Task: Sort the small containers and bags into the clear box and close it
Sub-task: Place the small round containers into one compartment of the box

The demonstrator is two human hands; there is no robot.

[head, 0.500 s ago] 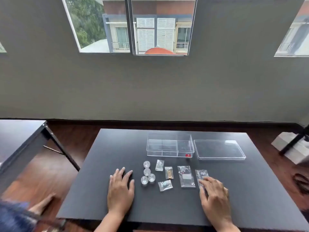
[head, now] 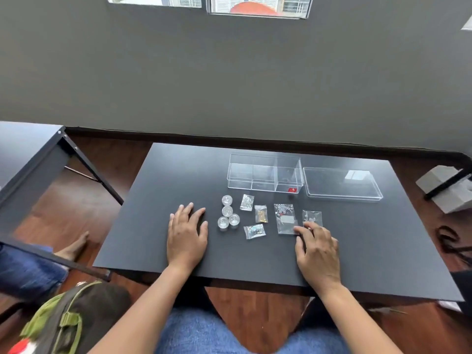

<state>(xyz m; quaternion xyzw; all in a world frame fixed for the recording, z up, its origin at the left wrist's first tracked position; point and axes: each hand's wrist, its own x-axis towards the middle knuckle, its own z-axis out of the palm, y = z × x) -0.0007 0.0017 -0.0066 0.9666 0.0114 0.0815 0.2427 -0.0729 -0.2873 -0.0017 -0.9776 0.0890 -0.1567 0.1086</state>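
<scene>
Clear bags are slick: my right hand [head: 316, 249], open, fingertips on the lower-right bag [head: 312, 217], may slide it; left hand [head: 186, 233] flat, empty on desk [head: 153, 200].

The table [head: 158, 226] under both hands is matte black; the clear box [head: 264, 172] beyond the fingers carries a red sticker [head: 292, 190].
</scene>
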